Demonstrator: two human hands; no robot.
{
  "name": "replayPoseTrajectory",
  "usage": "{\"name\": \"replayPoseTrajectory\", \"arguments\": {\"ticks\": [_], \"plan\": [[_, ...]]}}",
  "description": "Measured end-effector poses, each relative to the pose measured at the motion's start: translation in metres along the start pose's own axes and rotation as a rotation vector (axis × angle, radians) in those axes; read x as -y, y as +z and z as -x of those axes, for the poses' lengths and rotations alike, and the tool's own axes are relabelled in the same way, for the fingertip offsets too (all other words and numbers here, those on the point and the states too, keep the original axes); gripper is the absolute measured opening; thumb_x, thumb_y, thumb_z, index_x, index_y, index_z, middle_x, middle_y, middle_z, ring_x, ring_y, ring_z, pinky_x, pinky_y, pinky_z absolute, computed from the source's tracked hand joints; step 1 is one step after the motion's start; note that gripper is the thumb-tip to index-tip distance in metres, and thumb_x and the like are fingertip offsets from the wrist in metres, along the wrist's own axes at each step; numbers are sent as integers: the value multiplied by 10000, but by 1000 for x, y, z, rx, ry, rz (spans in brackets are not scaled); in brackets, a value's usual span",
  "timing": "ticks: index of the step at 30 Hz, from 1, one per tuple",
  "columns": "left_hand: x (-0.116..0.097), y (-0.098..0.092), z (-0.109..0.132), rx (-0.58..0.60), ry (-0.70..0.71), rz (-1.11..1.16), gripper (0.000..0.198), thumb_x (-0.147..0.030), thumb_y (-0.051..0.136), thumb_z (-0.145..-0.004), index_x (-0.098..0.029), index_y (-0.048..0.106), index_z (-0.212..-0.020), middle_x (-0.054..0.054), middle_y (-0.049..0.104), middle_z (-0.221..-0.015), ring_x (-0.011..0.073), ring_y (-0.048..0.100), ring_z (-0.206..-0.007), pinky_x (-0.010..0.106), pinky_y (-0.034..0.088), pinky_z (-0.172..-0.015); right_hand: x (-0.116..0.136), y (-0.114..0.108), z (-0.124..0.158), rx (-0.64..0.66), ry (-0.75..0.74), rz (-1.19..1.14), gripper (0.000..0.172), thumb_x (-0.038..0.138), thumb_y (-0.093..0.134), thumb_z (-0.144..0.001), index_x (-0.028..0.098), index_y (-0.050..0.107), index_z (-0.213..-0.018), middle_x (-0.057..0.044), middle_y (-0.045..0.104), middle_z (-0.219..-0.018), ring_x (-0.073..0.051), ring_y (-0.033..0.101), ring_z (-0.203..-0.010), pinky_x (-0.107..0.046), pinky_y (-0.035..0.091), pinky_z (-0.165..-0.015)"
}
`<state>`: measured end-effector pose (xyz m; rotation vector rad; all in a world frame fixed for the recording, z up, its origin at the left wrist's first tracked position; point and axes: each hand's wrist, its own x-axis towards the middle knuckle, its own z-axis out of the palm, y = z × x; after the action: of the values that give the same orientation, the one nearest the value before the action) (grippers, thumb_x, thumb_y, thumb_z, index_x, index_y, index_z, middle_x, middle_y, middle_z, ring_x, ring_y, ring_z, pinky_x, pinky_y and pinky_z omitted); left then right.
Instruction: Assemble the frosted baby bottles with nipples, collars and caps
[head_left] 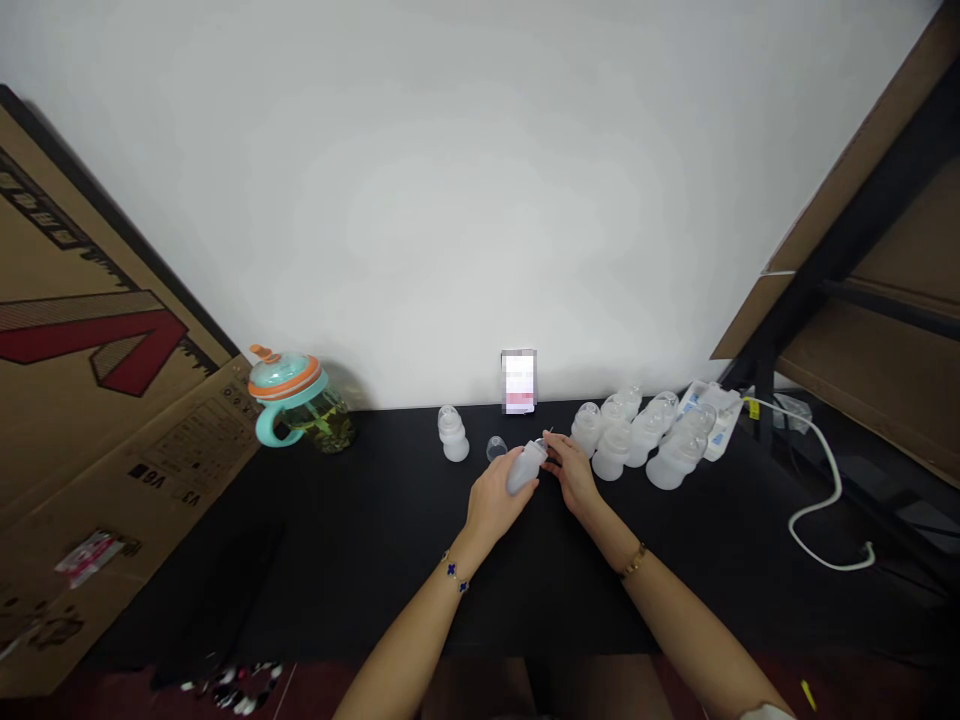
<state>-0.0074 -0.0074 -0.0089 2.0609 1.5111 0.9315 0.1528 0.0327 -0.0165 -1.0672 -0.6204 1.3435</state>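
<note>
My left hand [489, 502] is wrapped round a small frosted white baby bottle [526, 468], which tilts with its top toward the upper right. At the bottle's top, the fingers of my right hand [574, 474] are pinched together. A thin tip shows above them, but what they hold is too small to make out. A clear domed cap [496, 448] lies on the black table just behind my left hand. To the left of it a capped baby bottle [453, 434] stands upright. Several more capped bottles [612, 450] stand in a cluster right of my right hand.
A phone [519, 382] with a lit screen leans on the wall. At the left stands a turquoise-lidded jug [300, 400] beside a large cardboard box [97, 400]. White packaging [721, 415] sits behind the bottles, and a white cable [832, 480] curls at the right.
</note>
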Motion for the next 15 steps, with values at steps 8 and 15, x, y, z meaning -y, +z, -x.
{"name": "replayPoseTrajectory", "arguments": {"ticks": [8,15], "plan": [[-2,-2,-1,-19,-73,236,509,-362,694,-839,-247,592,-1324,59,693,-1249,259,660,-1119,406,506,-988,2,1,1,66,26,5,326,517,801,-698,253,729,-876,-28,746,-935,-206,658,-828,-283,507,-632],[4,3,-9,69,-248,741,531,-510,736,-776,-179,627,-1176,88,754,-1042,261,712,-954,347,553,-826,8,5,6,222,108,43,386,565,696,-791,258,776,-1011,-55,764,-1076,-256,677,-1011,-309,519,-750]]}}
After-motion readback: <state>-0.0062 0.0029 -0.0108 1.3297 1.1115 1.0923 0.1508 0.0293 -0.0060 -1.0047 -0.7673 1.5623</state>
